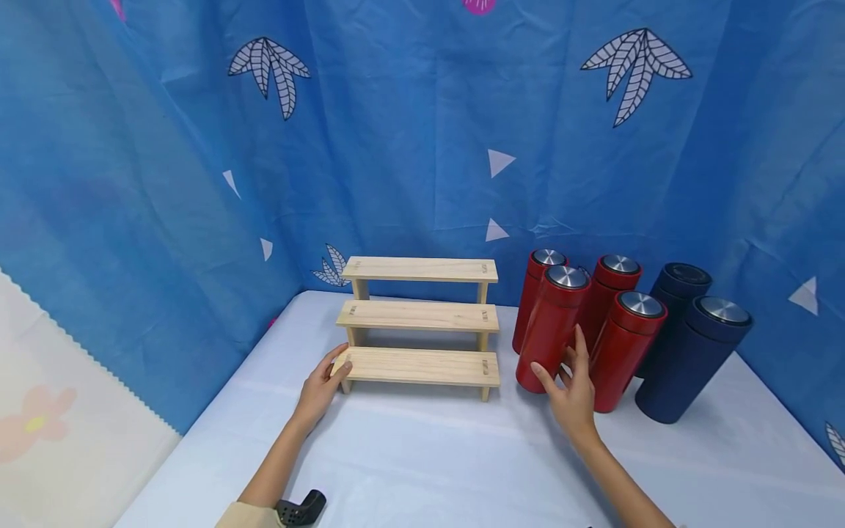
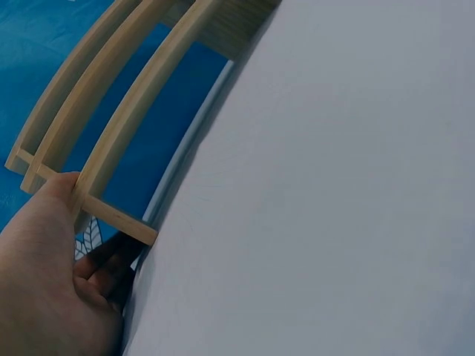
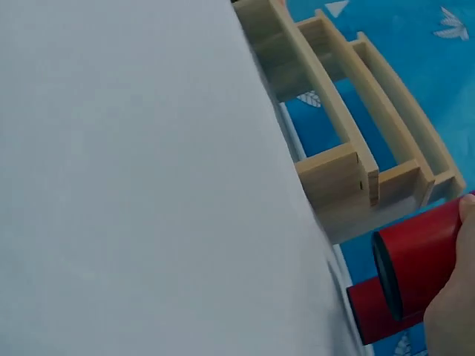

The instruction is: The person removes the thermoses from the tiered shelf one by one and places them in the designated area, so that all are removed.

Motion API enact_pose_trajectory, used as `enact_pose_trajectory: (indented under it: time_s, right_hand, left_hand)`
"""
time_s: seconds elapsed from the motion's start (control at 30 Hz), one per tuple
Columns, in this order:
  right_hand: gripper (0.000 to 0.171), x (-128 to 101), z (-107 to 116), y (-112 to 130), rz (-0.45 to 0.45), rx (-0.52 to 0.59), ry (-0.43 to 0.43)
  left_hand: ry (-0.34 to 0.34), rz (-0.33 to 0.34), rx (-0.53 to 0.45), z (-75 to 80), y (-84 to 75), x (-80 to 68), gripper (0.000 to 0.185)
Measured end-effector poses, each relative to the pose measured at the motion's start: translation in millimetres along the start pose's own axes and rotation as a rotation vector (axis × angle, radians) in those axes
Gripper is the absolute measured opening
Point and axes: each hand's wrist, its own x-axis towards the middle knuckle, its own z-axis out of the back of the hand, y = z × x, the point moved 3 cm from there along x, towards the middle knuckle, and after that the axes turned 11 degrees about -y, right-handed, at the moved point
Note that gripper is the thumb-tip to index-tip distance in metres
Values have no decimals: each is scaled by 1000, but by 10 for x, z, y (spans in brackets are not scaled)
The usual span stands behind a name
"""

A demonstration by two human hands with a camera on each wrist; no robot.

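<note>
A three-tier wooden rack (image 1: 416,315) stands on the white table. My left hand (image 1: 318,392) grips the left end of its lowest shelf (image 1: 416,366), thumb on top and fingers beneath, as the left wrist view shows. My right hand (image 1: 571,403) holds a red thermos (image 1: 553,326) with a silver-topped lid, just right of the rack. In the right wrist view the held thermos (image 3: 423,252) shows its dark base and appears raised off the table. Another red thermos (image 1: 627,352) stands right beside that hand; some fingers are partly hidden.
Two more red thermoses (image 1: 528,308) (image 1: 610,282) stand behind the held one. Two dark blue thermoses (image 1: 689,359) (image 1: 673,290) are at the far right. A blue patterned curtain (image 1: 422,147) hangs behind the white table (image 1: 422,455).
</note>
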Motion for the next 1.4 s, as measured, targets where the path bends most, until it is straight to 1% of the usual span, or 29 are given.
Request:
enact_pose_trajectory:
  time_s: [0.1, 0.2, 0.33, 0.63, 0.93, 1.03, 1.27, 1.4]
  right_hand:
    - [99, -39, -6, -47, -18, 9, 27]
    - [96, -64, 3, 42, -9, 11, 37]
    - [93, -85, 12, 178, 25, -2, 40]
    - [92, -117, 13, 128, 76, 1, 42]
    - [95, -113, 3, 109, 69, 0, 38]
    - [95, -124, -6, 69, 73, -12, 29]
    - [100, -138, -50, -303, 91, -17, 12]
    - [102, -131, -58, -343, 110, -30, 20]
  left_hand:
    - [-1, 2, -2, 1, -8, 0, 58]
    - [1, 2, -2, -1, -13, -2, 58]
    - [-2, 0, 0, 3, -15, -6, 57]
    - [0, -4, -10, -10, -21, -5, 56]
    - [1, -18, 16, -3, -26, 30, 58]
    - [5, -17, 22, 0, -18, 30, 58]
    - [7, -6, 34, 0, -2, 3, 57]
    - [1, -11, 29, 6, 1, -5, 57]
